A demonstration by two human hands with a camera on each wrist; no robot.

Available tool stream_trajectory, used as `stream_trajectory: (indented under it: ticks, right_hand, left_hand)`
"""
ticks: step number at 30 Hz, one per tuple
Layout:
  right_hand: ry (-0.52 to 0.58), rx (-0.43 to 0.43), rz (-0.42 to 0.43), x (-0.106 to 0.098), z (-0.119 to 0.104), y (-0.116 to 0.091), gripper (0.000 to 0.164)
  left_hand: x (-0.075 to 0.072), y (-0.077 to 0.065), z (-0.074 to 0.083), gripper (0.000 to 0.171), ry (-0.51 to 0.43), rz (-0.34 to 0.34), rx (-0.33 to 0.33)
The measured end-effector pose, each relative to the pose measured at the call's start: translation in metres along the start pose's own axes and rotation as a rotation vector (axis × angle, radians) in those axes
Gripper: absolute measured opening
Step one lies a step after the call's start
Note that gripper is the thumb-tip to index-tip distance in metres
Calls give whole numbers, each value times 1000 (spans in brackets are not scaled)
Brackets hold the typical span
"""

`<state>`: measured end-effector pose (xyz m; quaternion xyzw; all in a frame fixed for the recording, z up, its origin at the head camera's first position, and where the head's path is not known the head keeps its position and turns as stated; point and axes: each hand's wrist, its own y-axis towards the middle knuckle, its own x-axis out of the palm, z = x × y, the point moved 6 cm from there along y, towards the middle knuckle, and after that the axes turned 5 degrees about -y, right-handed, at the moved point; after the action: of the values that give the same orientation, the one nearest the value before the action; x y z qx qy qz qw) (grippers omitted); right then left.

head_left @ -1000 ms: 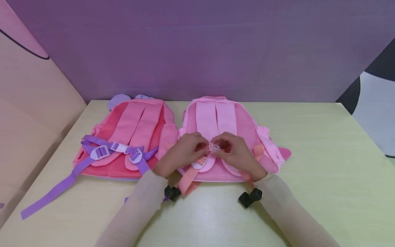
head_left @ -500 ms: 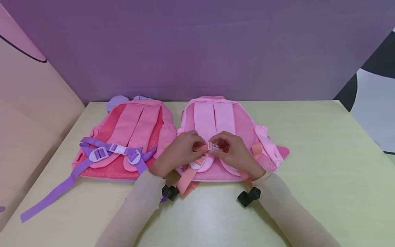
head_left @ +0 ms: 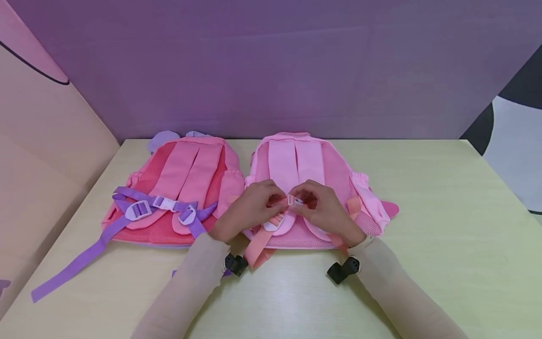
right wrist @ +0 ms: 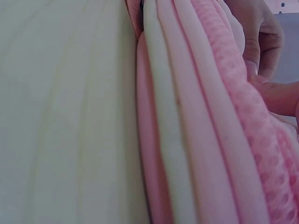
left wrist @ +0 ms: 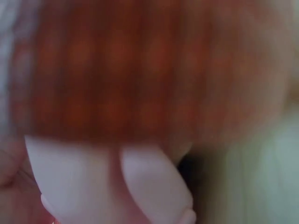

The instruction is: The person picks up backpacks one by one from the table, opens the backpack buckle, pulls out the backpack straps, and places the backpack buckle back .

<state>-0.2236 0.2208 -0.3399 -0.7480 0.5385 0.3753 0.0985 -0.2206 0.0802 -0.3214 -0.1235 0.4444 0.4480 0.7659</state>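
Observation:
A light pink backpack lies back side up on the table. Over its shoulder straps, both hands meet at a small white side-release buckle threaded with orange webbing. My left hand pinches the orange strap at the buckle's left end. From the other side, my right hand pinches the buckle between thumb and fingers, hiding its right part. Below the left hand sits a white strap adjuster with an orange strap tail hanging from it. Blurred orange webbing fills most of the left wrist view.
To the left lies a darker pink backpack with purple straps and a white buckle joining them. One purple strap runs toward the table's left edge. A purple wall rises behind the table.

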Motion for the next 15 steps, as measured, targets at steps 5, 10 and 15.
stream_trajectory:
  ticks: [5, 10, 15]
  right_hand:
    - [4, 6, 1, 0, 0, 0, 24]
    - [7, -5, 2, 0, 0, -1, 23]
    - [10, -16, 1, 0, 0, -1, 22]
  left_hand:
    - [1, 0, 0, 23, -3, 2, -5]
    - [1, -1, 0, 25, 3, -1, -32]
    - [0, -2, -1, 25, 2, -7, -73]
